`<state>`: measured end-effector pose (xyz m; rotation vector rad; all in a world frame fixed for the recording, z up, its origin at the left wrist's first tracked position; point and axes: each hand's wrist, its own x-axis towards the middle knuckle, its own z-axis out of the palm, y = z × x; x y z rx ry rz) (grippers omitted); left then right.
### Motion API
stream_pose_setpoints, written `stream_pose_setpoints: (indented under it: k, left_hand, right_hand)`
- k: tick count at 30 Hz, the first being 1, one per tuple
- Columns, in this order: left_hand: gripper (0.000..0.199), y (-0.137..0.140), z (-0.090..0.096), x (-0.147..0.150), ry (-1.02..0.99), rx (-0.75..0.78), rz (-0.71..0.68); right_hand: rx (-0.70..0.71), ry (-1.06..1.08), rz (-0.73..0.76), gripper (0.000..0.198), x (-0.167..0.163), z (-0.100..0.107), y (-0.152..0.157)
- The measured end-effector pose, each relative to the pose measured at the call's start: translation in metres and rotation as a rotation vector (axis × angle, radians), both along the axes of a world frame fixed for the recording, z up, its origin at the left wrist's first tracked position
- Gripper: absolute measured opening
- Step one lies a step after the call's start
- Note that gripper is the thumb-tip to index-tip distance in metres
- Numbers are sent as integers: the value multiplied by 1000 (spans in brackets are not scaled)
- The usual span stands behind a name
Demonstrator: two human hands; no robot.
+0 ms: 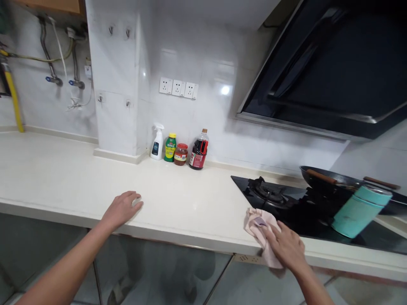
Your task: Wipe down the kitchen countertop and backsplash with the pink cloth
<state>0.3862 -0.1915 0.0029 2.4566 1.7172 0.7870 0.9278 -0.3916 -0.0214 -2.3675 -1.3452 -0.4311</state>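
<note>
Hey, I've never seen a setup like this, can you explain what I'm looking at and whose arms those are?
No machine here: these are one person's bare hands, seen by a camera worn on their head, looking forward and down. The right hand holds a pink cloth at the front edge of a pale counter. The left hand shows nothing in it; whether it touches the counter is unclear. Along the wall stand a spray bottle, a green bottle, a red-lidded jar and a dark bottle. At right, a black hob bears a wok and a teal flask.
</note>
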Motion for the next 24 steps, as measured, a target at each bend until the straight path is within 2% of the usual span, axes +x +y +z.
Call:
stream_pose_setpoints:
  k: [5,8,10,13,18,21,24]
  left_hand:
    - [48,3,-4,-1,2,32,-9]
    - [49,1,-4,-2,20,23,-6]
    - [49,-1,-3,-1,40,10,-1]
    - [49,-4,-3,-1,68,-4,17]
    - [45,-6,-7,-1,70,26,29]
    - [41,-5,-13,-3,104,86,21]
    - [36,-5,-20,-4,113,211,-18]
  right_hand:
    - [-184,28,300,62,-43,-23,8]
    - [-227,36,373,68,-57,-27,19]
    - [-251,47,340,70,-53,-26,35]
    - [-287,22,266,66,-28,-21,71]
    - [-189,-190,39,57,11,-4,139]
    - [-208,-208,-41,52,12,12,179]
    - [-218,-79,-38,57,-4,28,219]
